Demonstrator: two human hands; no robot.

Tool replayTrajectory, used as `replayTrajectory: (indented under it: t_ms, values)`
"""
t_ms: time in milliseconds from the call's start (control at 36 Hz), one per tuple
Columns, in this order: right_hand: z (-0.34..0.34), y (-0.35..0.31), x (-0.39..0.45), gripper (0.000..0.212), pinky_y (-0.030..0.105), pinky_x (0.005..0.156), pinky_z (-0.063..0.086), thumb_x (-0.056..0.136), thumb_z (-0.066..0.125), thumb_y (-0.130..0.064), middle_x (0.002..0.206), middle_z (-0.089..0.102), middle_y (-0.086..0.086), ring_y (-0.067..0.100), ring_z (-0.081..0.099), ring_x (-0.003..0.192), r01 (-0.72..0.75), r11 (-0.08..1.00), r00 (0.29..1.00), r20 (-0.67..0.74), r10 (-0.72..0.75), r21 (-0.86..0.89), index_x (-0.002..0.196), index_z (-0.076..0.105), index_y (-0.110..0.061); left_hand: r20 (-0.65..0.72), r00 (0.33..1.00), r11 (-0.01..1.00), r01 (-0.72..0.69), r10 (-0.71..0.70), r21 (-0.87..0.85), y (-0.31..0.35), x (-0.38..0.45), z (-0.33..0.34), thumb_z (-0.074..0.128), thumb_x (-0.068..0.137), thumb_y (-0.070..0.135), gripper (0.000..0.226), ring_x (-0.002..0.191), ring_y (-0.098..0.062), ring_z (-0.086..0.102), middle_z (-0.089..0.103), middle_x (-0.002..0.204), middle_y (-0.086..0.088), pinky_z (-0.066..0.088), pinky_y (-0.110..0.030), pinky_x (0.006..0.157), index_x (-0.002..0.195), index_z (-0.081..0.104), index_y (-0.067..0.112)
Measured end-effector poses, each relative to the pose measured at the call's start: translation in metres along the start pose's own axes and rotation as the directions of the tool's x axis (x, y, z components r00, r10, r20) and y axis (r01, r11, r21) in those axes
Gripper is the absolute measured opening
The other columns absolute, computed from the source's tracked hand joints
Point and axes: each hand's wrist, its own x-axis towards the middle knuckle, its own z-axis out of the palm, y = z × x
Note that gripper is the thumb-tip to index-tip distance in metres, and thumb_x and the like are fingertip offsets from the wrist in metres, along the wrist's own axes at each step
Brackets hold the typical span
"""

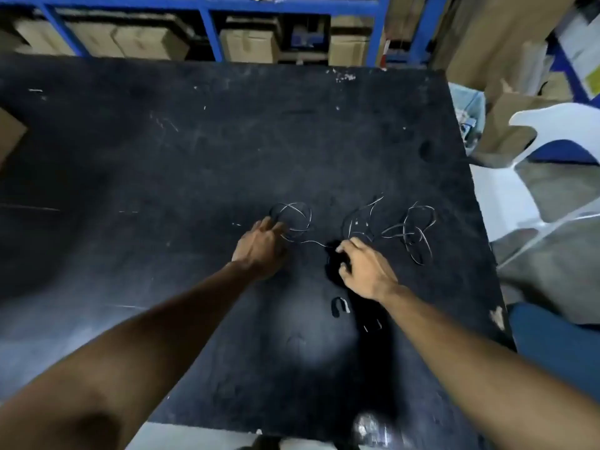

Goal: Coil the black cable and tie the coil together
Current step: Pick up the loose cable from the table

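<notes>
A thin black cable [293, 219] lies in loose loops on the dark table [162, 157]. My left hand [259, 246] rests on the left loops, its fingers closed on the cable. A strand runs from there to my right hand [365, 271], which pinches the cable near a black lump under its fingers. More tangled loops of cable [414, 233] lie just right of my right hand. A short curved black piece [339, 307] lies on the table near my right wrist; what it is cannot be told.
A white plastic chair [532, 177] stands off the table's right edge. Blue shelving [207, 30] with cardboard boxes [250, 40] runs along the far side. A brown cardboard corner [9, 134] lies at the table's left edge.
</notes>
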Motion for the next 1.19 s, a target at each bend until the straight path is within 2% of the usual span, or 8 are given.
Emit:
replayTrajectory:
  t_ms: [278,361,556,722,889,1000,1083,1194]
  values:
    - [0.041,-0.004,0.057,0.056,0.039,0.117,0.044,0.094,0.061,-0.022,0.165,0.041,0.007,0.03,0.051,0.144,-0.074,0.995,0.989,0.137,0.063,0.074,0.149,0.05,-0.017,0.047,0.997,0.991,-0.062,0.056,0.119,0.013,0.066,0.036,0.061,0.093,0.03,0.042,0.128,-0.031,0.056,0.062,0.138,-0.006,0.041,-0.041,0.1,0.135,0.061,0.029]
    - [0.05,-0.002,0.065,0.053,0.051,0.106,0.052,0.092,0.063,-0.027,0.153,0.043,0.005,0.038,0.059,0.132,-0.104,0.991,0.983,0.16,0.091,0.078,0.143,0.052,-0.019,0.086,0.994,0.983,-0.084,0.07,0.164,0.012,0.072,0.038,0.057,0.095,0.024,0.03,0.115,-0.031,0.067,0.074,0.123,-0.005,0.044,-0.038,0.1,0.12,0.073,0.027]
    - [0.04,-0.003,0.068,0.051,0.044,0.096,0.056,0.091,0.065,-0.025,0.14,0.048,0.008,0.04,0.067,0.113,-0.123,0.982,0.991,0.076,0.113,0.145,0.14,0.055,-0.019,-0.038,0.997,0.946,0.048,-0.064,-0.32,0.004,0.079,0.014,0.06,0.089,0.009,0.008,0.086,-0.028,0.066,0.071,0.095,-0.015,0.054,-0.04,0.076,0.091,0.068,0.008]
    - [-0.004,-0.029,0.066,0.062,0.044,0.092,0.056,0.086,0.069,-0.018,0.141,0.051,0.004,0.036,0.068,0.109,-0.033,0.953,0.976,-0.197,0.095,0.3,0.145,0.049,-0.023,0.135,0.981,0.512,0.187,-0.137,-0.838,0.009,0.069,-0.051,0.049,0.096,-0.008,0.025,0.045,-0.004,0.049,0.056,0.052,0.009,0.038,-0.024,0.049,0.08,0.055,0.01]
    - [-0.06,-0.064,0.082,0.096,0.034,0.126,0.028,0.087,0.076,-0.013,0.173,0.022,-0.002,0.018,0.027,0.158,0.224,0.88,0.96,-0.252,-0.124,0.419,0.165,0.022,-0.031,0.2,0.975,0.254,0.171,0.092,-0.952,0.016,0.045,-0.104,0.05,0.082,0.009,0.011,0.057,-0.013,0.05,0.057,0.066,-0.004,0.04,-0.025,0.055,0.078,0.058,0.014]
    - [-0.114,-0.09,0.093,0.023,0.044,0.109,0.049,0.098,0.063,-0.033,0.122,0.077,0.009,0.017,0.068,0.112,0.229,0.828,0.971,-0.181,-0.157,0.512,0.116,0.077,-0.026,0.179,0.976,0.205,0.152,0.122,-0.967,0.021,0.032,-0.149,0.038,0.092,-0.002,0.023,0.045,-0.005,0.048,0.058,0.06,-0.001,0.038,-0.018,0.047,0.078,0.052,0.011]
    - [-0.155,-0.1,0.085,0.018,0.032,0.081,0.051,0.098,0.07,-0.019,0.08,0.076,0.015,0.016,0.066,0.076,0.15,0.674,0.982,-0.032,-0.184,0.724,0.097,0.075,-0.002,0.181,0.976,0.175,0.158,0.124,-0.972,0.018,0.02,-0.168,0.039,0.086,0.002,0.014,0.041,-0.007,0.035,0.049,0.054,0.001,0.029,-0.019,0.042,0.08,0.048,0.01]
    - [-0.196,-0.114,0.069,0.017,0.022,0.065,0.044,0.095,0.063,0.0,0.065,0.063,-0.008,0.009,0.049,0.063,0.137,0.528,0.948,0.044,-0.316,0.838,0.082,0.068,-0.008,0.204,0.967,0.22,0.168,0.155,-0.961,0.018,-0.001,-0.186,0.028,0.095,-0.004,0.028,0.043,-0.006,0.024,0.036,0.058,0.0,0.02,-0.019,0.043,0.093,0.054,0.008]
